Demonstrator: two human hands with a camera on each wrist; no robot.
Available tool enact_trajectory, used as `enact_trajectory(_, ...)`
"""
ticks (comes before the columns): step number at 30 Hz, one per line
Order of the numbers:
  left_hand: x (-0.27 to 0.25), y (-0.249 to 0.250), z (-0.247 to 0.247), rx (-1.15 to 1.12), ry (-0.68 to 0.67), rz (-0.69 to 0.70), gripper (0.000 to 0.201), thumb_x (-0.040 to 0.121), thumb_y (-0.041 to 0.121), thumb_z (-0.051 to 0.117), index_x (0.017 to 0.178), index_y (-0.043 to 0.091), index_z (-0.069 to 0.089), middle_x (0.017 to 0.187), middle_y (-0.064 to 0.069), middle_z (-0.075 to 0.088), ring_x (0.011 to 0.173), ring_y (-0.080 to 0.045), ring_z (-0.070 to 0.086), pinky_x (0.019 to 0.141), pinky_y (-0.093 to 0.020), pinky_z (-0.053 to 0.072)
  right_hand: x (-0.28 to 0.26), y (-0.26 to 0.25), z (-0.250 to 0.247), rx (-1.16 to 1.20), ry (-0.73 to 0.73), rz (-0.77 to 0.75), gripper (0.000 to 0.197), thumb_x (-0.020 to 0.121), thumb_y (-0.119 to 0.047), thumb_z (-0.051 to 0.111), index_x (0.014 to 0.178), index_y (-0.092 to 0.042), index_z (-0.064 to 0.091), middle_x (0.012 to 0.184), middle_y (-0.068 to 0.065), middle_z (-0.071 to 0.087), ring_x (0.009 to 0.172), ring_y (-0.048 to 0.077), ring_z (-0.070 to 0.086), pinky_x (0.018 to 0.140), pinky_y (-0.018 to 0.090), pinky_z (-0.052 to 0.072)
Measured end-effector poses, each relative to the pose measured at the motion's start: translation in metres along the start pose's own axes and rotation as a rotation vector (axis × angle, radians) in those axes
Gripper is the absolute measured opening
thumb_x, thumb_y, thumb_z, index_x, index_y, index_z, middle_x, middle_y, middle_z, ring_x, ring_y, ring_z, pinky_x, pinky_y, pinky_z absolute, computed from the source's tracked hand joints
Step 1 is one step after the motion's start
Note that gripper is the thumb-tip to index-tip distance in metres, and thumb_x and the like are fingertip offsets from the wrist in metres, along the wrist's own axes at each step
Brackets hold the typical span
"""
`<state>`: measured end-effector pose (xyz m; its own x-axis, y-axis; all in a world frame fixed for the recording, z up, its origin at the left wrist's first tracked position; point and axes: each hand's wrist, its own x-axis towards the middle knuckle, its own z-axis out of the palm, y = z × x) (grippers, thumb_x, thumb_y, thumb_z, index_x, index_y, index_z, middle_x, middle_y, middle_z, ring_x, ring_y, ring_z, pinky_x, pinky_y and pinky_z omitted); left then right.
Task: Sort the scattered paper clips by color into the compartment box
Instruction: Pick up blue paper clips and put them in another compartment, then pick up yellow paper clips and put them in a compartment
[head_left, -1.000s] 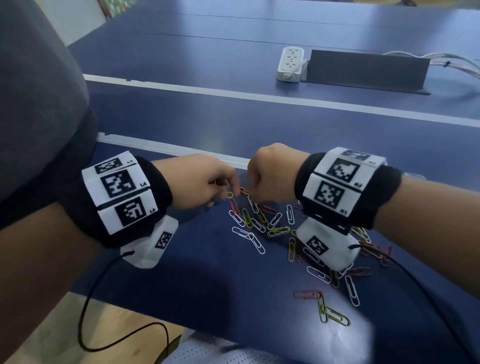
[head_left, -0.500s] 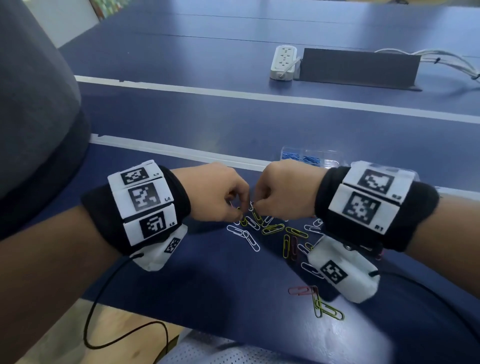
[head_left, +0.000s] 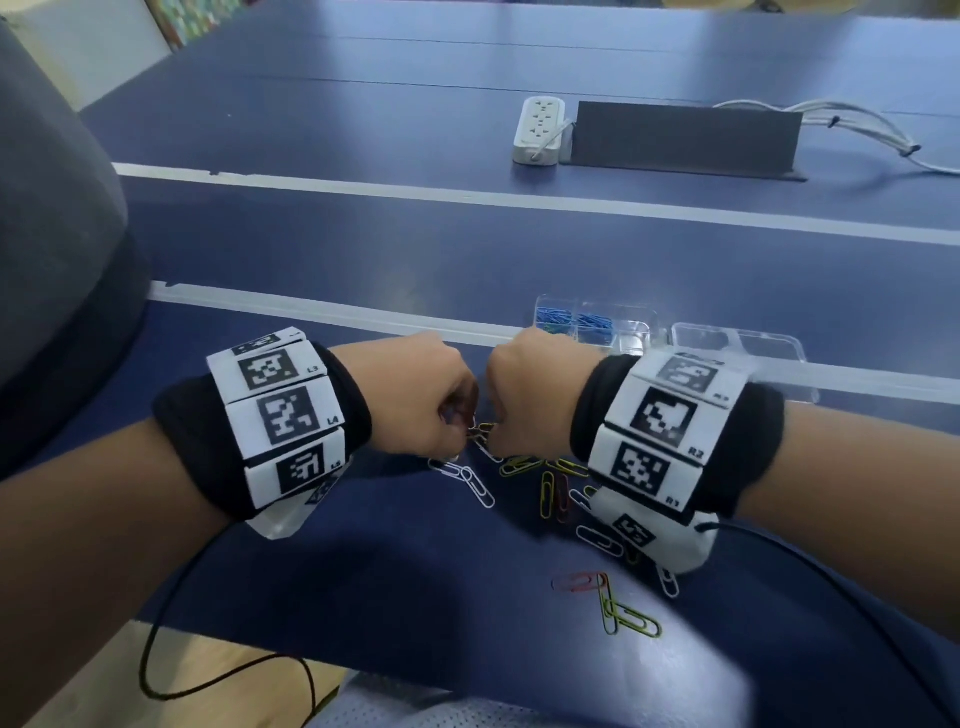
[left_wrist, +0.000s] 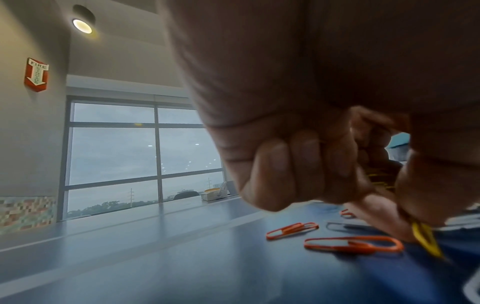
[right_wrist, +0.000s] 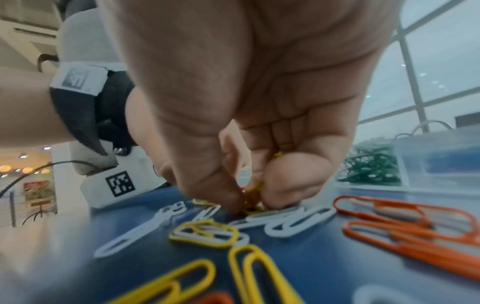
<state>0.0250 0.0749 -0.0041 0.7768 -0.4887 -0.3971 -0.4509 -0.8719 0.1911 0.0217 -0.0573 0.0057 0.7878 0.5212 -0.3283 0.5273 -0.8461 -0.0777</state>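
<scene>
Yellow, white and orange paper clips (head_left: 519, 465) lie scattered on the blue table under my hands. My left hand (head_left: 462, 428) and right hand (head_left: 496, 432) meet knuckle to knuckle just above the pile, fingers curled. Both pinch at a small yellow clip bunch (head_left: 480, 434) between them. In the left wrist view a yellow clip (left_wrist: 426, 238) hangs below my left thumb. The right wrist view shows thumb and fingers (right_wrist: 223, 197) pinching a yellow clip (right_wrist: 253, 191) at the table. The clear compartment box (head_left: 636, 332) stands just behind my right hand, holding blue clips (head_left: 592, 322) and green ones (right_wrist: 371, 164).
A clear lid (head_left: 737, 345) lies right of the box. A white power strip (head_left: 540, 130) and a dark panel (head_left: 685, 140) with cables sit far back. More clips (head_left: 623, 613) lie close to the table's near edge (head_left: 363, 670). A black wrist cable (head_left: 171, 623) hangs off the front edge.
My hands have closed in until the knuckles nearly touch over the pile. The view has shifted, and the compartment box now shows behind my right hand.
</scene>
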Motion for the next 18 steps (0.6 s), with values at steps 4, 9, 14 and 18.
enact_trajectory(4, 0.001, -0.003, -0.002, -0.031, 0.018, -0.003, 0.016, 0.067, 0.026, 0.052, 0.054, 0.021, 0.044, 0.054, 0.003, 0.049, 0.051, -0.014, 0.042, 0.053, -0.025, 0.036, 0.0, 0.0, 0.0, 0.003, 0.046, -0.016, 0.036, 0.077, -0.022, 0.062, 0.054, -0.016, 0.036, 0.056, -0.001, 0.036, 0.047, 0.009, 0.032, 0.039, 0.019, 0.026)
enact_trajectory(9, -0.002, -0.004, -0.013, -0.131, 0.078, -0.086, 0.023, 0.065, 0.034, 0.058, 0.053, 0.021, 0.043, 0.053, 0.005, 0.05, 0.051, -0.01, 0.043, 0.054, -0.024, 0.033, 0.004, 0.003, 0.001, 0.088, 0.038, 0.015, 0.023, 0.074, -0.022, 0.064, 0.061, -0.015, 0.047, 0.059, -0.001, 0.044, 0.056, 0.017, 0.043, 0.047, 0.022, 0.036)
enact_trajectory(14, 0.004, -0.003, -0.029, -0.226, 0.028, -0.162, 0.022, 0.068, 0.024, 0.067, 0.057, 0.018, 0.048, 0.045, 0.006, 0.051, 0.04, -0.004, 0.041, 0.042, -0.016, 0.031, 0.001, 0.014, 0.0, 0.248, 0.024, -0.007, 0.015, 0.069, -0.023, 0.066, 0.083, -0.018, 0.07, 0.087, 0.004, 0.071, 0.082, 0.024, 0.064, 0.077, 0.034, 0.057)
enact_trajectory(18, 0.021, 0.005, -0.037, -0.251, 0.081, -0.117, 0.013, 0.068, 0.021, 0.065, 0.065, 0.02, 0.052, 0.052, 0.006, 0.055, 0.043, -0.005, 0.043, 0.045, -0.016, 0.035, -0.005, 0.044, -0.022, 0.284, 0.087, 0.098, 0.025, 0.073, -0.028, 0.064, 0.096, -0.027, 0.07, 0.077, -0.005, 0.067, 0.076, 0.019, 0.057, 0.075, 0.024, 0.05)
